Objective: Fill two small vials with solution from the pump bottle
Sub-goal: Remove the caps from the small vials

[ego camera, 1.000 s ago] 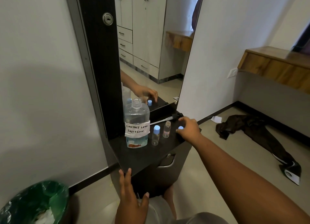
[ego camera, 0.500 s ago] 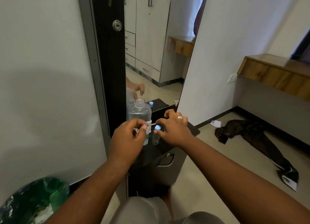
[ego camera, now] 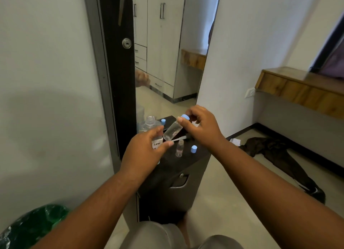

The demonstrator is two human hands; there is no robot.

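Capped vial point(ego camera: 172, 131) now lifted off the counter point(ego camera: 186, 166) to frame centre, base pinched by left hand point(ego camera: 147, 150), blue cap point(ego camera: 185, 117) gripped by right hand point(ego camera: 202, 126) (uncapping likely); second vial point(ego camera: 179, 150) left below, uncapped.

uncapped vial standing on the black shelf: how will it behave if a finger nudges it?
The uncapped vial is tall, narrow and looks empty, so probably light and apt to tip. Round-bodied, it would likely roll on the shelf. Its clear wall looks like plastic, so probably not fragile.
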